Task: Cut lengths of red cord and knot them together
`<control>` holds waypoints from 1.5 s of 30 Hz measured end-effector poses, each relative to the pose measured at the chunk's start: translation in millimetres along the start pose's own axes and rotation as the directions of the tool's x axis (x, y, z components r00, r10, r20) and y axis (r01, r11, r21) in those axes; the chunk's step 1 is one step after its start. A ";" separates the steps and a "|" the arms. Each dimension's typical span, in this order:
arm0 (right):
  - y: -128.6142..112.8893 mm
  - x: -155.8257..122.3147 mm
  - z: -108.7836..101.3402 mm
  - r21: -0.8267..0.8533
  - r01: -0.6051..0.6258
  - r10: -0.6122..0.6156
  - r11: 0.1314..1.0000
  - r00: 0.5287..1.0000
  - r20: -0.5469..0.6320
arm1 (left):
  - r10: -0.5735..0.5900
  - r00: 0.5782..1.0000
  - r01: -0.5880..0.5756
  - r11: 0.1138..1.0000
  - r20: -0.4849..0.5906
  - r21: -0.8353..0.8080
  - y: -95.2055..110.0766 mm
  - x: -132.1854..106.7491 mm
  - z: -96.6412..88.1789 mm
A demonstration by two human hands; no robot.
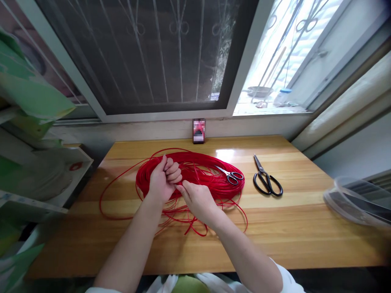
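1. Two hands work over one coil of red cord, which lies left of centre on the wooden table.
2. Left hand: fingers curled into a fist, thumb upright along the top, over the coil's near left part. Contents of the fist are hidden; cannot tell what it grips.
3. Right hand: thumb and forefinger pinched together at a bit of the cord, just beside the left hand's lower fingers. Most of that length is covered by the fingers.
4. Cord condition: the main bundle forms a broad oval. One loose loop swings out to the left across the wood; other loops and strands spread over the near side, between and beyond the forearms.
5. Small scissors rest on the coil's right part, blades pointing left and away from the person.
6. Large scissors, black-handled, lie on the table to the right of the coil and apart from it, blades pointing to the far edge.
7. Phone: upright at the table's far edge by the wall, screen lit.
8. Clear container: at the table's right edge, well apart from both hands.
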State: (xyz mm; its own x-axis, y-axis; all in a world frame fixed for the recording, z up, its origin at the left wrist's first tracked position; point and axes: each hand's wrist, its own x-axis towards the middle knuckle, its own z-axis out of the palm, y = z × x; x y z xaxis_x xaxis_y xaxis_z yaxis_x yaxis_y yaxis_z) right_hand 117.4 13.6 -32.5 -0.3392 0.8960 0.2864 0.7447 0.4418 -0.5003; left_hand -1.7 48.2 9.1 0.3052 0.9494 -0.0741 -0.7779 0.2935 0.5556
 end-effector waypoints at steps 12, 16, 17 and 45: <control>-2.5 1.0 -1.5 0.283 -0.112 0.086 0.953 0.991 0.103 | 0.068 0.997 -0.061 0.983 -0.036 0.171 -7.9 6.6 2.3; 0.6 4.7 -8.0 0.789 -0.258 -0.018 0.558 0.946 0.322 | 0.080 0.997 -0.081 0.968 0.013 0.237 -8.7 4.7 3.9; 0.8 5.1 -8.3 0.841 -0.282 -0.033 0.461 0.942 0.334 | 0.084 0.996 -0.086 0.965 0.019 0.249 -8.4 4.3 4.3; 34.6 -16.6 -77.5 0.446 -0.327 0.001 0.833 0.807 0.591 | 0.834 0.549 -0.580 0.422 -0.049 0.697 53.2 6.1 -66.6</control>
State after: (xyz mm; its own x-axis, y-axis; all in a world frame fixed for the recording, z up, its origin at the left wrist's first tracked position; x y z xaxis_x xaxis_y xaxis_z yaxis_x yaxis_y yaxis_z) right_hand 193.3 10.6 8.8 -0.6129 0.7488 -0.2523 0.4754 0.0943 -0.8747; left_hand -77.9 77.0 -17.0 -0.5085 0.7715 0.3823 -0.1230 -0.5045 0.8546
